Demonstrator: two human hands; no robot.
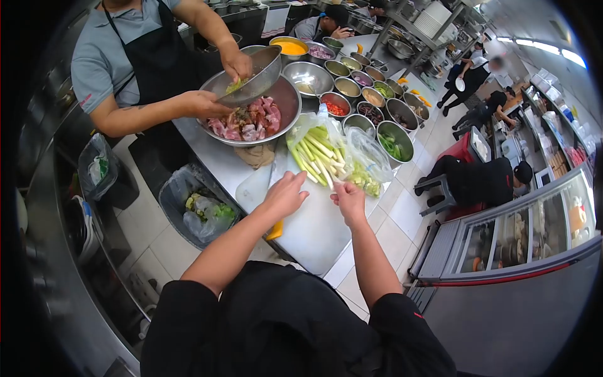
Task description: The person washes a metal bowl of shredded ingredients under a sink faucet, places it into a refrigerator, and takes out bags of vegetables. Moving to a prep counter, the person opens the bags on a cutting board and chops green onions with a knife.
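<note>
Just beyond both hands, the lemongrass stalks (317,154) lie lengthwise away from them; left hand (284,195) rests open and flat on the cutting board (311,229), right hand (349,200) loosely curled, empty.

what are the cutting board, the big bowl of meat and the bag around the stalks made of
The cutting board looks like white plastic: matte, uniform, slightly scuffed. The big bowl of meat seems stainless steel, with a grey, shiny, reflective rim. The bag around the green stalks looks like thin clear plastic film, crinkled and glossy, with contents showing through.
</note>
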